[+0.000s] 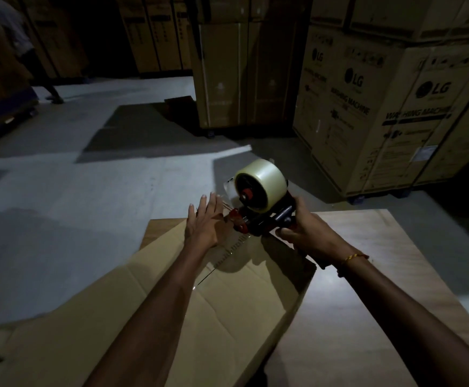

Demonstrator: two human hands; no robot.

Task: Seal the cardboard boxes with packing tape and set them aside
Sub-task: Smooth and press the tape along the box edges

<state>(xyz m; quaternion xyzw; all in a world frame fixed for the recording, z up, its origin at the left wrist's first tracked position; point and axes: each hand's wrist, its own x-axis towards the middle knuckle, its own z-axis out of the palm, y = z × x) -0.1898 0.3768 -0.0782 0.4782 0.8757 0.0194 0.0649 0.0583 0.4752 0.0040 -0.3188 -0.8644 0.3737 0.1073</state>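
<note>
**Tape dispenser at far end of box seam**

Cardboard box (227, 311) lay flattened on a wooden board (367, 289), a strip of clear tape along its centre seam. Tape dispenser (261, 202) sat at the seam's far end, roll up. Right hand (303, 233) had its fingers wrapped round the dispenser handle. Left hand (204, 223) lay flat, fingers straight and spread, pressing the box just beside the dispenser's front. Stacked washing machine cartons (395, 107) stood behind on the concrete floor (60, 191).

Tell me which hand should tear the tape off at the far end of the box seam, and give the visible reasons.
Right. The right hand already grips the tape dispenser at the far edge of the cardboard box, so it can probably tilt the cutter. The left hand lies flat on the flap, well placed to hold the tape down.
</note>
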